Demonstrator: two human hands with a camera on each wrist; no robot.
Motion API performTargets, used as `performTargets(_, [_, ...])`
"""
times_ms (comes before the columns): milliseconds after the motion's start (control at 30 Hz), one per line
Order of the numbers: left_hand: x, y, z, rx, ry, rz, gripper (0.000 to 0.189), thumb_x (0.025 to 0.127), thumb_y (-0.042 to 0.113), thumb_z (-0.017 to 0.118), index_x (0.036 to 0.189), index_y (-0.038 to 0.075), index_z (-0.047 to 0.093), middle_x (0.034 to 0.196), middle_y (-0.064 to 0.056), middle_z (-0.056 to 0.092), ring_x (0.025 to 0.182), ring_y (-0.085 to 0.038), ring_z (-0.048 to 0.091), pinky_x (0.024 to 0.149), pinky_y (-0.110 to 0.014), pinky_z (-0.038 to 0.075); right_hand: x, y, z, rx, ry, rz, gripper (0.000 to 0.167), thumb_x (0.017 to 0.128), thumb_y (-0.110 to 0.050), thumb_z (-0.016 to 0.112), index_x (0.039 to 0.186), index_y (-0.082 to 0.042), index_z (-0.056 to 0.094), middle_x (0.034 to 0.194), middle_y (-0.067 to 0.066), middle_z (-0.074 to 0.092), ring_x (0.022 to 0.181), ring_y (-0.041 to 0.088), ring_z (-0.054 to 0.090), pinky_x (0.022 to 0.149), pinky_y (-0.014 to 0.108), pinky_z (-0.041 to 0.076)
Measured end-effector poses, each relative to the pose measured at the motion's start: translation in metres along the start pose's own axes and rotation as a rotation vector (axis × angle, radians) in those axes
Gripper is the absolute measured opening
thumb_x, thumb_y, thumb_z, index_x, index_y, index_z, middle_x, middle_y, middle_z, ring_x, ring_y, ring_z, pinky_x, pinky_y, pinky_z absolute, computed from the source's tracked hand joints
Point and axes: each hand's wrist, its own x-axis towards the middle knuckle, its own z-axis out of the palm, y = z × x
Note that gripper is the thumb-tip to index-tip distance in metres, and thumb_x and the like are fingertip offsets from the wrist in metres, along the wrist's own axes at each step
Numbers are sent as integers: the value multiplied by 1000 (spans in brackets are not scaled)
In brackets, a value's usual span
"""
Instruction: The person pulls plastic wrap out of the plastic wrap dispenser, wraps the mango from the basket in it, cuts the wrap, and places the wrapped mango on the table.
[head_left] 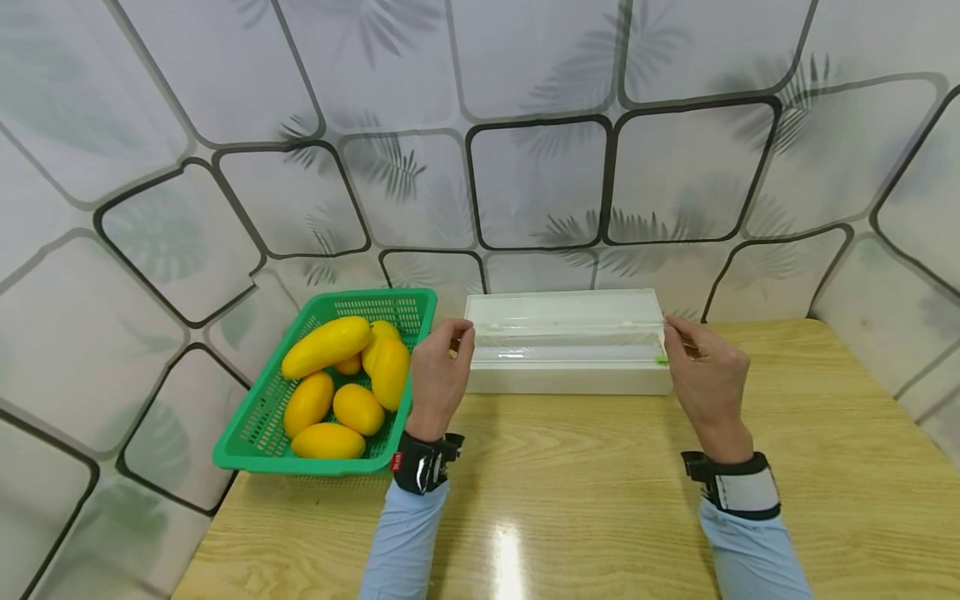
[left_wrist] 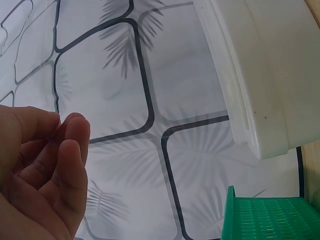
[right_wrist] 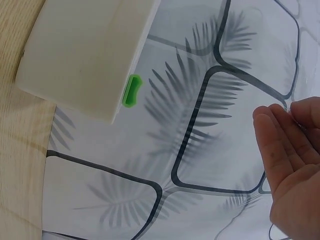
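Note:
A long white cling film dispenser (head_left: pixel 570 380) lies at the back of the table, its green cutter slide (head_left: pixel 662 360) at the right end. Clear cling film (head_left: pixel 562 330) stretches across above it, its edge running between both hands. My left hand (head_left: pixel 441 375) pinches the film's left corner between thumb and fingertips. At the other corner, my right hand (head_left: pixel 707 379) pinches it the same way. Each wrist view shows thumb and fingertips together, left hand (left_wrist: pixel 45 175) and right hand (right_wrist: pixel 295 160), both apart from the dispenser; the transparent film there is hard to see.
A green plastic basket (head_left: pixel 255 460) holding several yellow mangoes (head_left: pixel 327 347) stands left of the dispenser, close beside my left wrist. The wooden table (head_left: pixel 585 500) meets a patterned sheet (head_left: pixel 540 183) behind and at the sides.

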Motion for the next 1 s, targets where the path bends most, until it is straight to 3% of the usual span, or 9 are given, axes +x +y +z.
performTargets(1000, [0,4,-4,48,8,32,11,97,12,64,100,2,70,81,-7,70,69,-19,64,60,-31,52,2,0,-4,-15,3,-47,14,86,7,68,97,6,76,90,23,73,86,-27,49,70,-2,39])
